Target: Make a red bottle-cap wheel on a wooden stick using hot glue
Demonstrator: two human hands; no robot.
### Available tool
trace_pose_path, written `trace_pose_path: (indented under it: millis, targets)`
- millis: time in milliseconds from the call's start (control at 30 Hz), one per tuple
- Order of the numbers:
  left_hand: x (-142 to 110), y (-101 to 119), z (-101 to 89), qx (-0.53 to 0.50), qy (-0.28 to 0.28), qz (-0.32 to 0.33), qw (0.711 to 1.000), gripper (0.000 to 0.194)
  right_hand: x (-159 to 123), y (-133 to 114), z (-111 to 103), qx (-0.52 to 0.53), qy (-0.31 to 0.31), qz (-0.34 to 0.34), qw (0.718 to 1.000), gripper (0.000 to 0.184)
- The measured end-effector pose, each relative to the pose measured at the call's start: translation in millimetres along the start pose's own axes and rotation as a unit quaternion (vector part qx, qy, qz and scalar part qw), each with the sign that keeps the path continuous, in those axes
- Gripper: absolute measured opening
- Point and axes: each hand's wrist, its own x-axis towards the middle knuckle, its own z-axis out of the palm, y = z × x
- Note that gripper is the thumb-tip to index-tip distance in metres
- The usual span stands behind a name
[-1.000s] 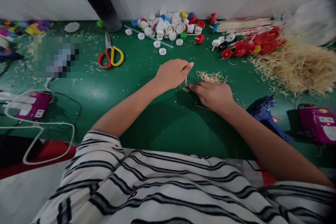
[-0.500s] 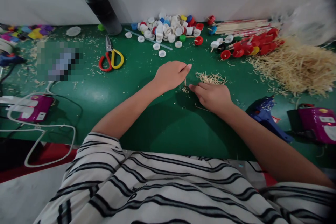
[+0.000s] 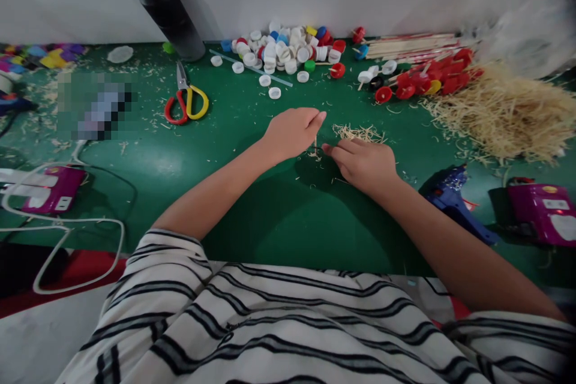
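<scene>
My left hand [image 3: 292,132] is closed, its fingers curled round a thin wooden stick [image 3: 315,142] that points down toward the tabletop. Most of the stick is hidden inside the fist. Just to the right, my right hand [image 3: 363,165] is also closed, thumb and forefinger pinched together by the stick's lower end. A small dark edge shows at those fingertips, too little to name. Fine wood shavings [image 3: 314,155] lie under the stick. Behind my right hand is a small heap of pale wood strands [image 3: 360,132].
Scissors [image 3: 186,102] with red and yellow handles lie at left. Bottle caps [image 3: 283,54] are piled by the wall, beside red caps on sticks [image 3: 423,78] and a straw-like heap [image 3: 504,111]. A blue glue gun [image 3: 454,198] lies near my right forearm. A black bottle [image 3: 168,12] stands at back left.
The whole view has shifted slightly to the left. My left hand has dipped a little toward the tabletop, and less of the stick shows. My right hand keeps its pinch.
</scene>
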Motion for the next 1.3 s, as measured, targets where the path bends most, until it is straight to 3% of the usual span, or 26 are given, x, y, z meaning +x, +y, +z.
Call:
trace_pose_path:
  millis: [233,433,700,967,1133,1300]
  targets:
    - [0.7,-1.7,2.3,0.014,-0.006,0.002,1.0,0.044,-1.7,3.9,1.5,0.01,-0.031,0.012,0.999,0.048]
    - [-4.3,5.5,2.7,0.045,-0.023,0.014,0.999,0.041,-4.8,8.7,3.7,-0.002,-0.074,0.018,0.997,0.036]
    - [-8.3,10.0,6.1,0.083,-0.039,0.047,0.995,0.038,-2.4,6.2,-10.0,0.015,-0.127,0.034,0.991,0.034]
    - [-2.6,3.4,4.3,0.046,-0.047,0.043,0.997,0.038,-16.9,10.1,-12.5,-0.003,-0.074,0.041,0.996,0.043]
    - [2.9,-2.7,3.1,0.017,-0.047,0.029,0.998,0.038,-6.1,3.9,-9.6,-0.014,-0.045,0.039,0.998,0.048]
    - [0.9,2.0,4.0,0.022,-0.045,0.03,0.998,0.036,1.2,-0.1,-6.9,-0.011,-0.057,0.03,0.998,0.049]
